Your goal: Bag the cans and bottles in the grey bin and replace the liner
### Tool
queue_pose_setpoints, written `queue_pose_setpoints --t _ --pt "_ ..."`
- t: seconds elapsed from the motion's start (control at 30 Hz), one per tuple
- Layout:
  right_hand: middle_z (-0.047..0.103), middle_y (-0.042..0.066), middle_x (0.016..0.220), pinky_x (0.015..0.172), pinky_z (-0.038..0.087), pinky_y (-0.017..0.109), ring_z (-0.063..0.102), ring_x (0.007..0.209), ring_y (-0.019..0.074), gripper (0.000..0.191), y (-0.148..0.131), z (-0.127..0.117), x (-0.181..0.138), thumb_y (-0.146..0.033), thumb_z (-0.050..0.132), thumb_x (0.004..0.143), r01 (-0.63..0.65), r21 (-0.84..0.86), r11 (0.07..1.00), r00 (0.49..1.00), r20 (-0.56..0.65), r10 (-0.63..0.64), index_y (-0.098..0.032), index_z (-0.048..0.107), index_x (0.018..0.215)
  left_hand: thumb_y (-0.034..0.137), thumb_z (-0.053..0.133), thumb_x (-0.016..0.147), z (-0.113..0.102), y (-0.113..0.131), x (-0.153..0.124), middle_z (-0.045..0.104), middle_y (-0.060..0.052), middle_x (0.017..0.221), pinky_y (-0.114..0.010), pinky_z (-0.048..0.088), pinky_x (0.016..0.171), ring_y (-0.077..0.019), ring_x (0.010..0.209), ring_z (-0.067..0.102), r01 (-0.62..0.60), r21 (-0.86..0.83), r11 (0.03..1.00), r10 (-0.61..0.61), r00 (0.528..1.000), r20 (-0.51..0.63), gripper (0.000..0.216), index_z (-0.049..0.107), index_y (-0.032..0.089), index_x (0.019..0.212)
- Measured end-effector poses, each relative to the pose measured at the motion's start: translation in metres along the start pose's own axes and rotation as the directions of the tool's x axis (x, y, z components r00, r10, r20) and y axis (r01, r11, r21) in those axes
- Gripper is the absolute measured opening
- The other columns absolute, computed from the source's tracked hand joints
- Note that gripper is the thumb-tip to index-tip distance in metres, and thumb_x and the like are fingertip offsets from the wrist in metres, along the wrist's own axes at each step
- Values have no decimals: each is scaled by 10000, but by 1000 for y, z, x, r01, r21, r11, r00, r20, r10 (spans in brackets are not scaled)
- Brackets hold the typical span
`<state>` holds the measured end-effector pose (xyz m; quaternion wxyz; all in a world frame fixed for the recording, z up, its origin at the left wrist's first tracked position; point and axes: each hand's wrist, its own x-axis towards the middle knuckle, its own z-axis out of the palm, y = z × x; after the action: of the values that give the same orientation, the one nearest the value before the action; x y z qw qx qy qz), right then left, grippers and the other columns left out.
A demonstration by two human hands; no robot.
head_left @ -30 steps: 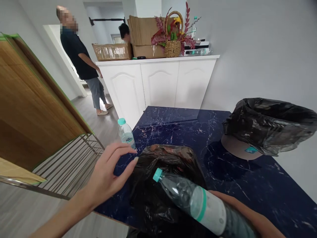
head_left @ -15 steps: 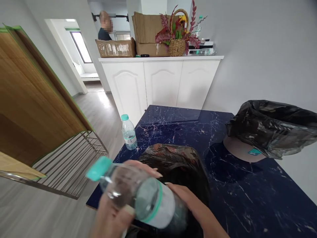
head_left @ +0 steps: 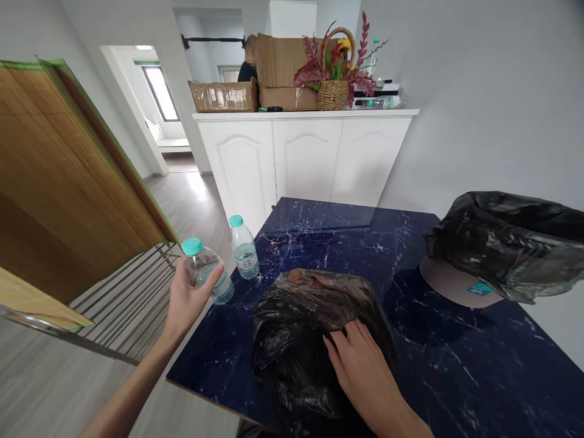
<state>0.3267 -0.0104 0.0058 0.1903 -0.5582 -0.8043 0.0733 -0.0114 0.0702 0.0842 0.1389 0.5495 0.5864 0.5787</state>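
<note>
My left hand (head_left: pixel 188 298) grips a clear water bottle with a teal cap (head_left: pixel 206 272) and holds it upright at the left edge of the dark blue marble table (head_left: pixel 410 340). A second, similar bottle (head_left: pixel 244 247) stands just behind it on the table. My right hand (head_left: pixel 360 359) lies flat, fingers spread, on a crumpled black plastic bag (head_left: pixel 301 328) at the table's near edge.
A bin lined with a black bag (head_left: pixel 497 246) stands at the right. To the left are a metal wire rack (head_left: pixel 132 298) and a bamboo mat (head_left: pixel 59 182). A white cabinet (head_left: pixel 303 155) behind carries cardboard boxes and a flower basket (head_left: pixel 335 73). A person stands behind it.
The bottle went from my right hand to my left, which carried it left and set it upright beside the standing bottle. My right hand dropped flat onto the black bag.
</note>
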Motion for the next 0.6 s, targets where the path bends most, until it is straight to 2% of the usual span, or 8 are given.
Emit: queue_pose_setpoints --t 0.1,0.23,0.37,0.5,0.6 --pt "618 166 1488 1053 579 629 615 1349 408 495 1 0 9 -289 412 1086 45 -22 999 985 -168 -48 -266 494 1573 528 849 799 10 -11 5 743 -75 1138 -456 551 1058 -291 1105 717 -6 -23 1000 6 1000 -23 511 647 219 1153" --pt "584 147 1529 1082 535 655 555 1395 432 562 -1 -7 18 -300 470 1065 27 -31 999 963 -269 -34 -288 404 1623 522 863 781 17 -18 7 720 -108 1342 -463 529 1119 -317 1247 692 4 -88 996 -5 1000 -10 608 637 211 1252" --pt "627 132 1487 1069 541 648 588 1359 422 567 4 -11 25 -231 462 1026 56 -41 998 956 -287 -66 -291 451 1590 521 863 793 19 -30 6 649 -127 1498 -463 499 1162 -328 1360 639 57 -153 987 -49 997 55 706 598 220 1374" --pt "684 112 1438 1081 549 617 647 1307 397 581 11 -16 35 -161 456 984 125 -50 991 960 -247 -134 -286 529 1547 569 879 756 22 -46 5 686 -137 1437 -471 510 1140 -345 1330 655 120 -100 988 -105 984 143 774 605 196 1377" --pt "742 99 1354 1024 605 525 712 1222 357 478 13 -18 45 -181 461 997 127 84 988 978 -177 -111 -271 653 1425 592 881 735 26 -58 7 693 -144 1411 -505 495 1146 -356 1284 677 131 -11 991 -127 978 167 784 608 192 1352"
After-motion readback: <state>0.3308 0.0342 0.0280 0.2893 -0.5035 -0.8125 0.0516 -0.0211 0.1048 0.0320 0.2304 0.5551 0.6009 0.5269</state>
